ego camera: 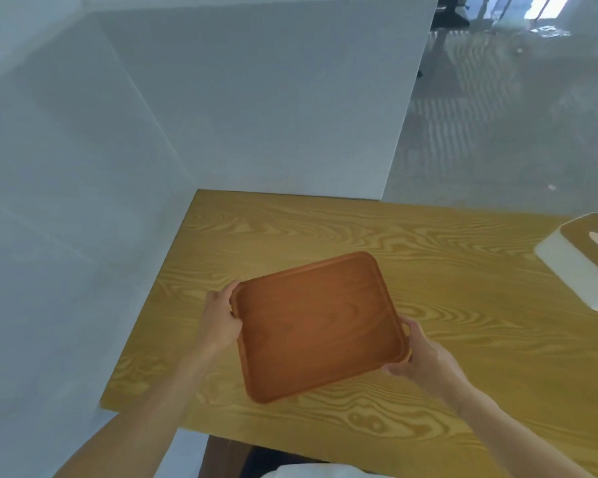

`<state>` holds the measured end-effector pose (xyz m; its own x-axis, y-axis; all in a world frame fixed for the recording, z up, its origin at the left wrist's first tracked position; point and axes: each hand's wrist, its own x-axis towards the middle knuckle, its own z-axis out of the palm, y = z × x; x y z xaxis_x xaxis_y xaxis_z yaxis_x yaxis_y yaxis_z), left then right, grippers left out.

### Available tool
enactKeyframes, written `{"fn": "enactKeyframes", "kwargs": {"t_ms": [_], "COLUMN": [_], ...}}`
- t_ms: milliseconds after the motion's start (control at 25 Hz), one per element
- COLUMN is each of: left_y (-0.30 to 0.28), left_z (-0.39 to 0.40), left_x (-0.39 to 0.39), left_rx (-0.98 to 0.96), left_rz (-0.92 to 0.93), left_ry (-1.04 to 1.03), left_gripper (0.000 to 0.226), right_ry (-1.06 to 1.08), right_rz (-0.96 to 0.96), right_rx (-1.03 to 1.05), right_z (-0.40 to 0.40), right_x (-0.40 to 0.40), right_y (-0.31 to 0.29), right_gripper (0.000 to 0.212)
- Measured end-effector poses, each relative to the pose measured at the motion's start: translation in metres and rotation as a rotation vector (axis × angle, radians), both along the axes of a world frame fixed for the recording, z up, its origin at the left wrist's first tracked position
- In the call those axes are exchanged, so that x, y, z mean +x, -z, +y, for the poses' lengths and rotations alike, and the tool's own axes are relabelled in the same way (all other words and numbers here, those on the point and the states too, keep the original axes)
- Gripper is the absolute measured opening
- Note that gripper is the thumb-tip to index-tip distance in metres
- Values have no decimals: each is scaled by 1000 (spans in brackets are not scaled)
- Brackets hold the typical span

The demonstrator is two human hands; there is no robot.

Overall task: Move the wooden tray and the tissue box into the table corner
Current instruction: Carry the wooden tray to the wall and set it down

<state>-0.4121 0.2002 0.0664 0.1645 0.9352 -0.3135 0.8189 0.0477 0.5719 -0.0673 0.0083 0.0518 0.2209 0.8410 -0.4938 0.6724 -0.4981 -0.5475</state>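
Observation:
The reddish-brown wooden tray (316, 326) is held over the middle of the table, turned at an angle, and nothing lies in it. My left hand (221, 319) grips its left short edge at the handle cut-out. My right hand (420, 353) grips the opposite short edge. The tissue box (580, 260), white with a wooden lid and a slot, stands at the table's far right, partly cut off by the frame edge. The table corner (204, 198) lies at the far left, where the two white walls meet.
The yellow wood-grain table (463, 357) runs against a white wall (66, 236) on the left and a white partition (256, 98) behind. Past the partition on the right is a glossy grey floor (515, 115). The near table edge is below my arms.

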Motion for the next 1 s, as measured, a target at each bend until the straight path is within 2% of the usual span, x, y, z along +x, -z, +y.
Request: {"fn": "enactKeyframes", "kwargs": {"t_ms": [600,1000], "left_y": [49,81], "left_z": [160,210], "left_x": [107,138], "left_rx": [-79,-106], "left_rz": [192,151], "left_ry": [253,342], "left_gripper": [81,87], "right_ry": [223,277], "right_rz": [-107,-152], "right_rx": [-96,-123], "right_z": [78,111], "right_x": [21,34], "right_y": [53,54], "right_gripper": [105,102]}}
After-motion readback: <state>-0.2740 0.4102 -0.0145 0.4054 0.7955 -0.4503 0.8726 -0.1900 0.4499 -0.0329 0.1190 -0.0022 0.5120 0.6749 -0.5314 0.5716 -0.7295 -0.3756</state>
